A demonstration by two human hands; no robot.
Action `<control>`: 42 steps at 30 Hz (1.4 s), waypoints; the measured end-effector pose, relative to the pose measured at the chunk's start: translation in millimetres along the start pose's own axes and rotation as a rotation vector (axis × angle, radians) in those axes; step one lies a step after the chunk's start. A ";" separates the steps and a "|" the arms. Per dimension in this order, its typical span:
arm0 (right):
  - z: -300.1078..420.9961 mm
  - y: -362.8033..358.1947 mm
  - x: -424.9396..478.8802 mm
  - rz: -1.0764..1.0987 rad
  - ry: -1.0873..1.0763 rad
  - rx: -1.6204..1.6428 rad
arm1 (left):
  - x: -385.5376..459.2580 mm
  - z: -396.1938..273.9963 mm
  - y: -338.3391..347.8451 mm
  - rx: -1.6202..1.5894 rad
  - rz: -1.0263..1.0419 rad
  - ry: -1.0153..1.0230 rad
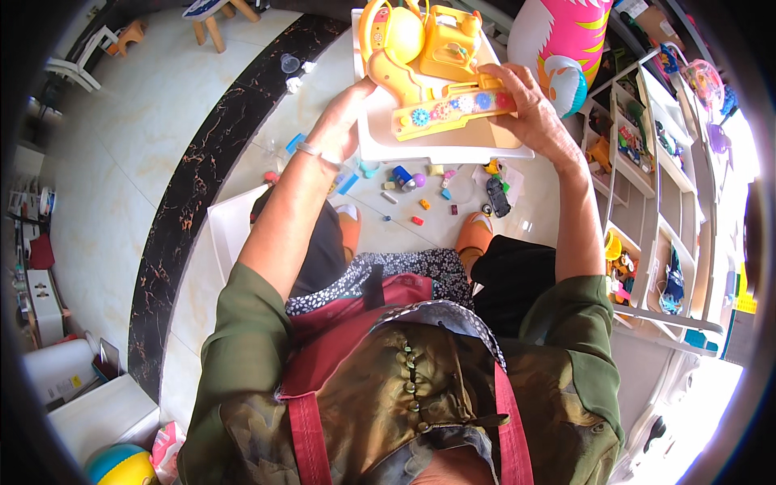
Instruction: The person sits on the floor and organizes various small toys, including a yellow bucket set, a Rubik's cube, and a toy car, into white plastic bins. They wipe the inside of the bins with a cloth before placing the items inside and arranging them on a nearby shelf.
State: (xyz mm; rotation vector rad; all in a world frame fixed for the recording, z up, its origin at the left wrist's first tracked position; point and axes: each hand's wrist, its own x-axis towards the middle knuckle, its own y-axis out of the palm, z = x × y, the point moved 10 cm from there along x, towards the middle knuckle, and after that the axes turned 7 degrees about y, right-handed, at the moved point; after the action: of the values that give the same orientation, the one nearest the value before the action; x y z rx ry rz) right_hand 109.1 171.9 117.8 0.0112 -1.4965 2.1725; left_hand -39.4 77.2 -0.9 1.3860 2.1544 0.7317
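Note:
My right hand [530, 112] grips the end of a yellow toy gun [448, 109] with coloured gears under a clear side panel. The gun is over a white plastic bin [445, 153]. At the bin's left rim, my left hand [348, 115] meets the gun's curved handle; its fingers are hidden, so I cannot tell what they grip. Behind the gun in the bin are a round yellow toy [400, 36] and a boxy yellow toy [451, 42] with a knob on top.
Small toys lie on the tiled floor between my orange slippers [476, 233], among them a dark toy car [498, 197] and a blue toy cup [402, 177]. A shelf rack [658, 206] of toy bins stands right. An inflatable pink toy [564, 36] is at the back right.

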 end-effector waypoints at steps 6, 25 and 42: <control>-3.3 10.2 -6.5 0.058 0.127 -0.142 | -3.1 -6.3 -8.2 0.016 -0.097 0.065; -20.3 28.8 -9.1 0.107 0.131 0.011 | 4.7 -5.6 -6.5 0.030 0.047 0.092; -192.4 157.3 -77.5 0.190 0.947 0.816 | -5.5 -39.4 -15.6 0.110 -0.110 0.305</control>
State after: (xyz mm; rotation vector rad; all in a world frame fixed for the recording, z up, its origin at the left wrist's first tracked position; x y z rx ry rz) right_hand 165.1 267.6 -117.8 -0.7776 -0.0744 2.2481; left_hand -73.0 59.6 18.8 1.2639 2.5181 0.8385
